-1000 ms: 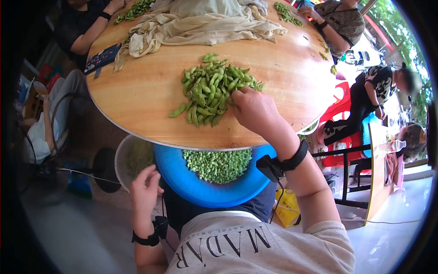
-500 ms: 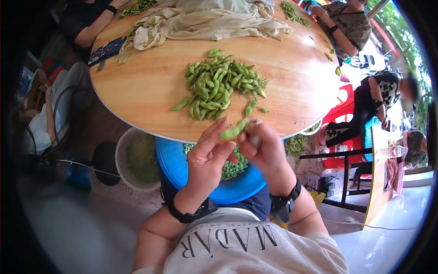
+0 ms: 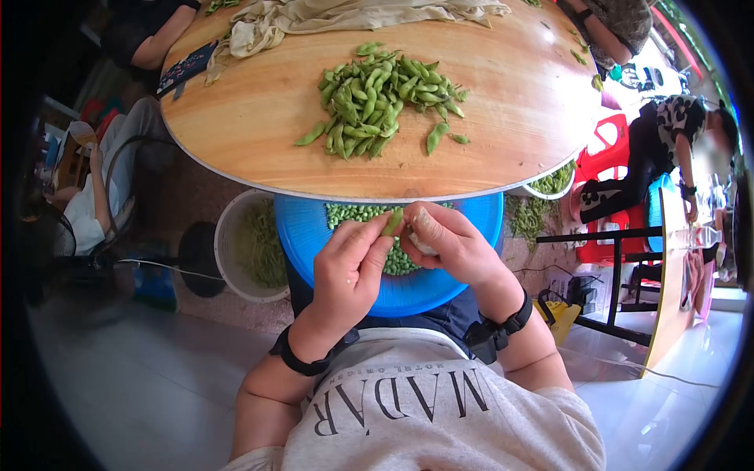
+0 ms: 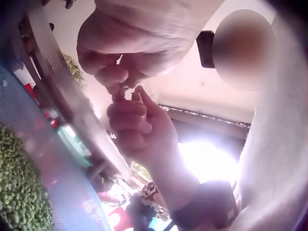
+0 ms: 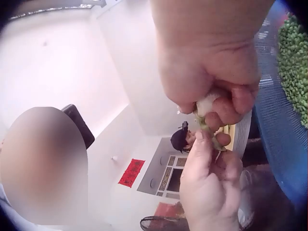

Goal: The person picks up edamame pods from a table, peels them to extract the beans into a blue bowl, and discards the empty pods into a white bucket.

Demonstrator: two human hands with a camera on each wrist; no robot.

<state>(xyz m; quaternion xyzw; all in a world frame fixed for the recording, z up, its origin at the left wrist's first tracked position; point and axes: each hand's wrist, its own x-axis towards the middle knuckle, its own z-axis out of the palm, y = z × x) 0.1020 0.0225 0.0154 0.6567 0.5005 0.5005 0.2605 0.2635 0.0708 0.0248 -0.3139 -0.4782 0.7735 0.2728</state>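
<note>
Over a blue mesh basin [image 3: 294, 259] of shelled green beans [image 3: 399, 261], both hands meet at one green soybean pod [image 3: 393, 222]. My left hand [image 3: 345, 263] pinches it between thumb and fingertips. My right hand [image 3: 455, 243] grips the pod's other end with curled fingers, as the right wrist view shows the pod [image 5: 220, 145] spanning the two hands. Something white [image 3: 424, 245] shows at the right fingers; it cannot be identified. On the table [image 3: 251, 141] just ahead lies a heap of unshelled pods [image 3: 377, 102], with a loose pod [image 3: 437, 137] beside it.
A white bucket [image 3: 228, 259] with green husks stands left of the basin. At right are another tub of pods [image 3: 554, 182], husks on the floor [image 3: 528, 218] and a black-legged wooden table [image 3: 667, 314]. Cloth [image 3: 338, 17] lies across the far tabletop. Other people sit around.
My right hand has left the heap with a pod and come back over the basin. The left hand rose to meet it, and both now hold the pod lower, nearer my body.
</note>
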